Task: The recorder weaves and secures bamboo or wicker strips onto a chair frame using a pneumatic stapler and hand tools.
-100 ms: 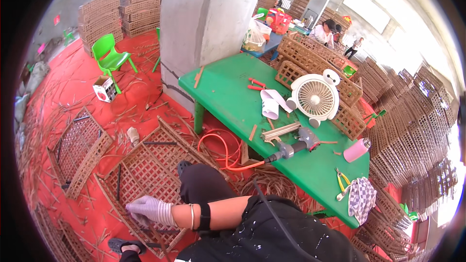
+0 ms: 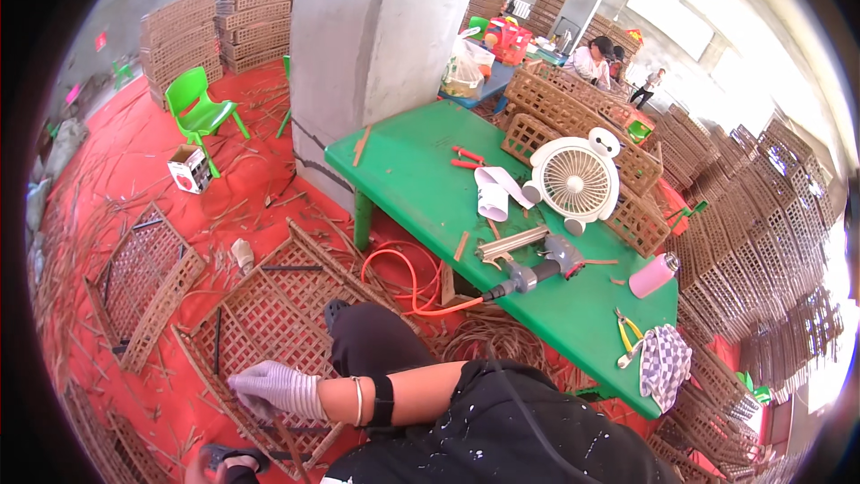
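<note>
My right hand (image 2: 269,387), in a pale striped glove, is closed over the lower part of a brown lattice panel (image 2: 279,309). Its fingertips point down and are hidden. A thin brown strip (image 2: 288,445) runs out from under it toward the bottom of the picture; whether the fingers grip it is not clear. At the lower edge, beside my slippered foot (image 2: 237,457), my left hand (image 2: 202,468) shows only as a blur. The panel lies near my feet, with dark bars across its lattice.
A second lattice panel (image 2: 143,282) lies to the left on the red floor covering. The green table (image 2: 417,166) holds a nail gun (image 2: 537,273) on an orange hose, a fan (image 2: 578,181), pliers (image 2: 625,336) and a pink bottle (image 2: 654,275). Stacked woven panels (image 2: 761,224) stand at right.
A blurred left hand has come into view at the lower left edge. The right hand stays in nearly the same place. The whole view has shifted slightly.
</note>
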`<state>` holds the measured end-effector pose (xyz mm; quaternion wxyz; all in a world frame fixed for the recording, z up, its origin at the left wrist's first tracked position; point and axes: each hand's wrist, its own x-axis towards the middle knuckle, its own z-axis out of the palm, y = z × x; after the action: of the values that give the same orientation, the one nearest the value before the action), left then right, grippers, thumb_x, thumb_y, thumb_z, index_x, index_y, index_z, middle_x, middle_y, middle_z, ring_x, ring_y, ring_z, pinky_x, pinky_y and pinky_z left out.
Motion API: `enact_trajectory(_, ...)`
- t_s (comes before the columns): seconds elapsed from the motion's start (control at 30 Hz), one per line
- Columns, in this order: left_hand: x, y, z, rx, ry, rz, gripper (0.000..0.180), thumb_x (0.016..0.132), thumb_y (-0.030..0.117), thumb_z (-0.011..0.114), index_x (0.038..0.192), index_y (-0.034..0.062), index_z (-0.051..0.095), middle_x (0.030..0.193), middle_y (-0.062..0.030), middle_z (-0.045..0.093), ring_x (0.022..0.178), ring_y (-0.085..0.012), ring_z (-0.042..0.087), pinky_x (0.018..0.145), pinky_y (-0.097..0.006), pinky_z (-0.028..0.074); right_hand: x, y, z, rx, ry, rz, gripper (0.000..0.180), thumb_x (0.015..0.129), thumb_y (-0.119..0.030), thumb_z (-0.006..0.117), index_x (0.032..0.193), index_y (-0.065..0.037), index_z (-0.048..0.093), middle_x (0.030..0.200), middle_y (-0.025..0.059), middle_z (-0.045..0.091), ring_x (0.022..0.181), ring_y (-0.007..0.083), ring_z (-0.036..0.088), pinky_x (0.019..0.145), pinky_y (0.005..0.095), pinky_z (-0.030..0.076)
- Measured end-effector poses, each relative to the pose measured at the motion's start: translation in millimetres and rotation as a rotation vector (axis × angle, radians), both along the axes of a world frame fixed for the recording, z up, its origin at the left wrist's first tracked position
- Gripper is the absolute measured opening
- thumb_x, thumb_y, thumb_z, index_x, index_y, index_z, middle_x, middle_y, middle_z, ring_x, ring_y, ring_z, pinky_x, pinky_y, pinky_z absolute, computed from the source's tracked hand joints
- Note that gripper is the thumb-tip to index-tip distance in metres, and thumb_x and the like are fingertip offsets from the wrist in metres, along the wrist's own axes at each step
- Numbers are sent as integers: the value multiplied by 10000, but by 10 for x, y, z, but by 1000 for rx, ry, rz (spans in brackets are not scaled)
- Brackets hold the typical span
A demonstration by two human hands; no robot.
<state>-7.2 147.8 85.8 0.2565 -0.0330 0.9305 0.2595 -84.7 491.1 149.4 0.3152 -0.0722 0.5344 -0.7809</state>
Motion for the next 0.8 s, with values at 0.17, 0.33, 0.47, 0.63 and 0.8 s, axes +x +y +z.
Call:
enact_trajectory(0.17, -527, 1413, 181, 517, 538, -104, 618, 791, 56, 631, 1346, 3, 364, 1204, -190, 537, 1108, -305, 546, 948, -345, 427, 331, 33, 507, -71, 83, 94, 404, 949, -366, 498, 690, -62, 560, 559, 6, 547, 471, 92, 535, 438, 232, 418)
enact_trajectory(0.33, -751, 1565, -651, 501, 623, -42, 393, 934, 231, 502, 1215, -43, 483, 1145, -215, 565, 1070, -293, 556, 929, -328, 431, 467, 170, 804, -5, 324, 239, 355, 950, -311, 517, 743, -30, 583, 597, 29, 565, 552, 93, 566, 496, 251, 445)
enact_trajectory(0.47, -621, 1609, -267, 486, 439, -4, 383, 965, 263, 446, 1173, -52, 513, 1124, -211, 578, 1066, -286, 555, 927, -331, 433, 426, 622, 1606, -125, 601, 350, 318, 911, -225, 544, 689, -1, 587, 586, 45, 573, 558, 132, 552, 558, 297, 471)
enact_trajectory(0.63, -534, 1567, 125, 538, 393, 101, 411, 997, 296, 390, 1131, -61, 544, 1104, -206, 592, 1063, -279, 554, 925, -334, 434, 50, 771, 1502, -762, 598, 33, 363, 969, -314, 471, 757, -32, 558, 649, 46, 571, 588, 122, 545, 539, 262, 431)
enact_trajectory(0.8, -596, 1699, 277, 897, 572, 258, 490, 1031, 307, 248, 1174, -57, 544, 1226, -169, 556, 1140, -244, 515, 992, -351, 387, -486, 317, 472, 163, 648, -211, 212, 928, -251, 502, 855, -66, 576, 719, 87, 568, 596, 189, 556, 610, 302, 470)
